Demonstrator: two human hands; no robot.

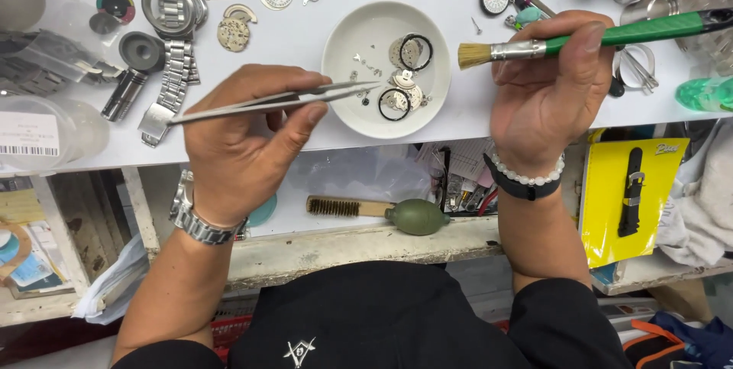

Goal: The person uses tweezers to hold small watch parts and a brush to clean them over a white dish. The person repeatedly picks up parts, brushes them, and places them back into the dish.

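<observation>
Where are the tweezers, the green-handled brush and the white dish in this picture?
tweezers [267,101], head view, middle of the metal arms.
green-handled brush [641,30], head view, on the green handle.
white dish [340,48], head view, bare inner wall at the left.

Steel tweezers [275,101] point over dish; green-handled brush [580,39] lies level.

Over at your 9 o'clock there's a clear plastic tub [72,136] with a white barcode label [28,134] stuck on its side. Down at 4 o'clock, just past your wrist, you've got a bright yellow card package [611,208] with a black watch strap [631,189] on its front. Way down at 8 o'clock some colourful printed cards [27,258] sit on the lower shelf, too blurry to tell more.
</observation>
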